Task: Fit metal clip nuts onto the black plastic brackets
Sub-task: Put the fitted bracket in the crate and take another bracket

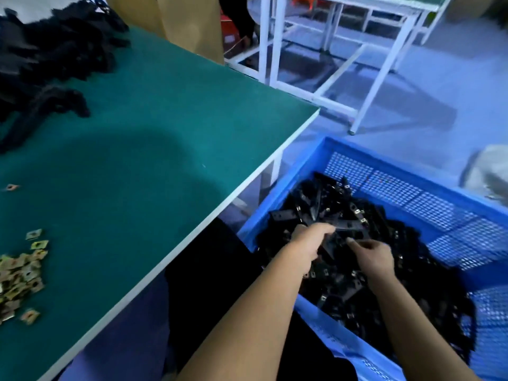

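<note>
two hands reach into one blue crate: left hand grasps a black bracket; right hand grip unclear.

A factory assembly workshop: a green-topped workbench with loose clip nuts, a blue crate heaped with black brackets, and white steel-framed tables.

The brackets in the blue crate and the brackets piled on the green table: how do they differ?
The brackets in the blue crate show small metal clips on many pieces; on the brackets piled on the green table no clips can be seen. Both hands reach into the crate pile; the table pile lies untouched. Both piles are black and loosely heaped.
</note>
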Demonstrator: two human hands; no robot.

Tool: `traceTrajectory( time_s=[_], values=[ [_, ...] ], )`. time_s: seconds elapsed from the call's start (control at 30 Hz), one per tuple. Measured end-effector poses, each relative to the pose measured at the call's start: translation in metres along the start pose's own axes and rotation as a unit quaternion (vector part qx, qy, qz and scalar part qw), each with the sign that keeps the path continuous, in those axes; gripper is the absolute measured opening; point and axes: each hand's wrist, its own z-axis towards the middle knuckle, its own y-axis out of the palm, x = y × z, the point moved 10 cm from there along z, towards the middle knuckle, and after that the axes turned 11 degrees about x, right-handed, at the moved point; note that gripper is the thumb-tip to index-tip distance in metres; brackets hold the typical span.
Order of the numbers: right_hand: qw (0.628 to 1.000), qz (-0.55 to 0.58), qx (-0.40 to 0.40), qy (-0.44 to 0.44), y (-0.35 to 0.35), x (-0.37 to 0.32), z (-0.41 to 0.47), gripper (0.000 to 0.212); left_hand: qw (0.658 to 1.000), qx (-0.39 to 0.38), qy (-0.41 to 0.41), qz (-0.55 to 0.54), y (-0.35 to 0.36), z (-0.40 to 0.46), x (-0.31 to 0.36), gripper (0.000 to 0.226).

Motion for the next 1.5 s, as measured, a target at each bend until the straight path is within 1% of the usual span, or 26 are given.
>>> traceTrajectory(
  time_s=[0.03, 0.1, 0.13, 0.17, 0.2, 0.27, 0.3, 0.37, 0.43, 0.53, 0.6, 0.7, 0.77, 0.83, 0.9, 0.97, 1.0, 1.07, 1.1, 1.17, 1.23, 1.3, 1.37, 1.43, 1.47, 1.5],
  values=[
    [0.998, -0.052, -0.029, 0.012, 0.006, 0.017, 0.000, 0.033, 0.999, 0.015, 0.004, 0.032, -0.004, 0.005, -0.007, 0.048],
    [0.989, -0.118, -0.080, 0.041, 0.015, 0.039, -0.004, 0.032, 0.994, 0.029, 0.040, 0.098, -0.011, 0.009, -0.005, 0.036],
    [0.987, -0.131, -0.077, 0.049, 0.012, 0.042, -0.006, 0.030, 0.991, 0.022, 0.060, 0.115, -0.010, 0.009, 0.000, 0.030],
    [0.988, -0.136, -0.058, 0.048, 0.008, 0.037, -0.006, 0.029, 0.990, 0.008, 0.083, 0.116, -0.007, 0.006, 0.009, 0.029],
    [0.990, -0.133, -0.031, 0.032, 0.001, 0.024, -0.007, 0.028, 0.988, -0.006, 0.110, 0.108, -0.003, 0.002, 0.021, 0.032],
    [0.994, -0.102, 0.026, -0.030, -0.014, -0.022, -0.013, 0.023, 0.976, -0.013, 0.191, 0.102, 0.003, -0.009, 0.057, 0.043],
    [0.993, -0.076, 0.054, -0.077, -0.021, -0.053, -0.019, 0.021, 0.966, -0.010, 0.240, 0.099, 0.005, -0.020, 0.079, 0.042],
    [0.974, -0.037, 0.108, -0.196, -0.036, -0.127, -0.041, 0.015, 0.938, 0.005, 0.338, 0.078, 0.003, -0.045, 0.127, 0.029],
    [0.944, -0.004, 0.142, -0.298, -0.043, -0.196, -0.074, 0.015, 0.904, 0.041, 0.422, 0.048, -0.013, -0.074, 0.168, 0.018],
    [0.904, 0.027, 0.145, -0.401, -0.027, -0.285, -0.135, 0.017, 0.849, 0.108, 0.517, -0.029, -0.076, -0.119, 0.205, 0.015],
    [0.893, 0.037, 0.101, -0.436, -0.003, -0.330, -0.174, 0.021, 0.817, 0.163, 0.547, -0.085, -0.135, -0.144, 0.217, 0.019],
    [0.862, 0.060, -0.015, -0.503, 0.055, -0.390, -0.253, 0.022, 0.779, 0.276, 0.550, -0.123, -0.250, -0.174, 0.217, 0.016],
    [0.836, 0.036, -0.070, -0.543, 0.096, -0.421, -0.303, 0.017, 0.751, 0.368, 0.540, -0.093, -0.317, -0.194, 0.210, 0.014],
    [0.800, 0.015, -0.131, -0.585, 0.140, -0.445, -0.360, 0.012, 0.715, 0.476, 0.511, -0.041, -0.383, -0.215, 0.192, 0.011],
    [0.749, -0.006, -0.171, -0.640, 0.179, -0.463, -0.417, 0.010, 0.680, 0.557, 0.477, -0.006, -0.440, -0.231, 0.172, 0.005],
    [0.686, -0.055, -0.186, -0.702, 0.216, -0.470, -0.464, 0.031, 0.659, 0.615, 0.433, 0.012, -0.489, -0.239, 0.154, 0.005],
    [0.664, -0.083, -0.202, -0.715, 0.233, -0.469, -0.480, 0.044, 0.651, 0.638, 0.410, 0.011, -0.509, -0.241, 0.145, 0.008],
    [0.654, -0.122, -0.239, -0.707, 0.262, -0.458, -0.494, 0.065, 0.651, 0.668, 0.361, -0.014, -0.546, -0.235, 0.126, 0.011],
    [0.652, -0.134, -0.238, -0.708, 0.271, -0.453, -0.494, 0.066, 0.660, 0.669, 0.340, -0.037, -0.559, -0.228, 0.119, 0.012],
    [0.636, -0.133, -0.221, -0.728, 0.279, -0.448, -0.496, 0.059, 0.686, 0.653, 0.310, -0.078, -0.578, -0.209, 0.112, 0.012],
    [0.619, -0.098, -0.244, -0.740, 0.280, -0.451, -0.499, 0.049, 0.711, 0.631, 0.299, -0.086, -0.588, -0.193, 0.120, 0.020],
    [0.609, -0.069, -0.280, -0.739, 0.277, -0.454, -0.501, 0.045, 0.723, 0.627, 0.287, -0.026, -0.591, -0.184, 0.137, 0.043],
    [0.623, -0.038, -0.292, -0.725, 0.270, -0.456, -0.493, 0.053, 0.714, 0.640, 0.270, 0.085, -0.590, -0.181, 0.159, 0.063],
    [0.652, -0.004, -0.272, -0.708, 0.259, -0.461, -0.481, 0.060, 0.702, 0.646, 0.250, 0.166, -0.592, -0.179, 0.172, 0.065],
    [0.662, -0.001, -0.271, -0.699, 0.257, -0.462, -0.475, 0.059, 0.699, 0.647, 0.238, 0.186, -0.596, -0.178, 0.176, 0.063],
    [0.663, -0.014, -0.279, -0.694, 0.258, -0.461, -0.472, 0.056, 0.696, 0.651, 0.226, 0.201, -0.599, -0.179, 0.178, 0.060]
  ],
)
